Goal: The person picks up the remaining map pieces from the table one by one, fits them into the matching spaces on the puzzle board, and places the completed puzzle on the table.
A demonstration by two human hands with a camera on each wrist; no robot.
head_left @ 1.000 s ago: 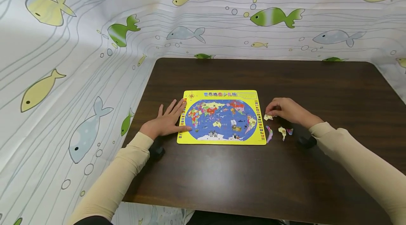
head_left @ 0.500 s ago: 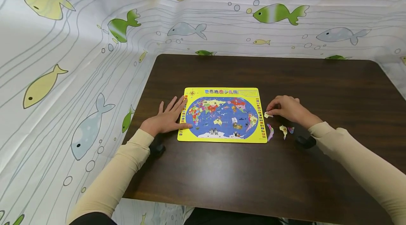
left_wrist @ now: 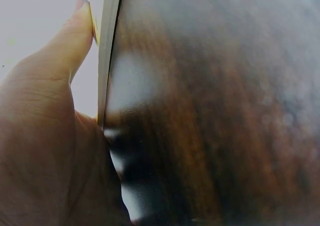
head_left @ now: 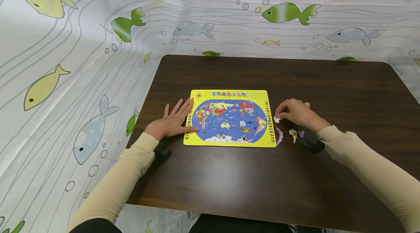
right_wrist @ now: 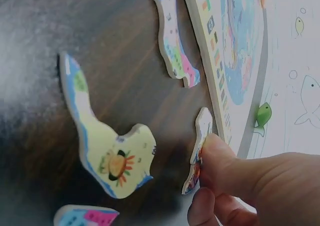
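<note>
A yellow-bordered world map puzzle board (head_left: 229, 144) lies on the table. My left hand (head_left: 170, 121) rests on its left edge, fingers spread and straight; in the left wrist view the thumb of this hand (left_wrist: 40, 121) lies along the board's edge. Just off the board's right side, my right hand (head_left: 296, 112) pinches a small pale puzzle piece (right_wrist: 201, 127) between thumb and fingers, the piece tipped on its edge. Closer to me lie a purple strip-shaped piece (head_left: 279, 136), a cream piece (right_wrist: 115, 156) with an orange figure, and a small pink and blue piece (right_wrist: 87, 216).
The dark wooden table (head_left: 229, 182) runs back to a white sheet (head_left: 229, 25) printed with fish, which also hangs along the left. A dark device (head_left: 314, 146) sits under the right wrist and another (head_left: 162, 154) under the left.
The head view has tipped slightly, so the board and table appear a little higher. Both hands keep nearly the same places, the right one still at the small pale piece.
</note>
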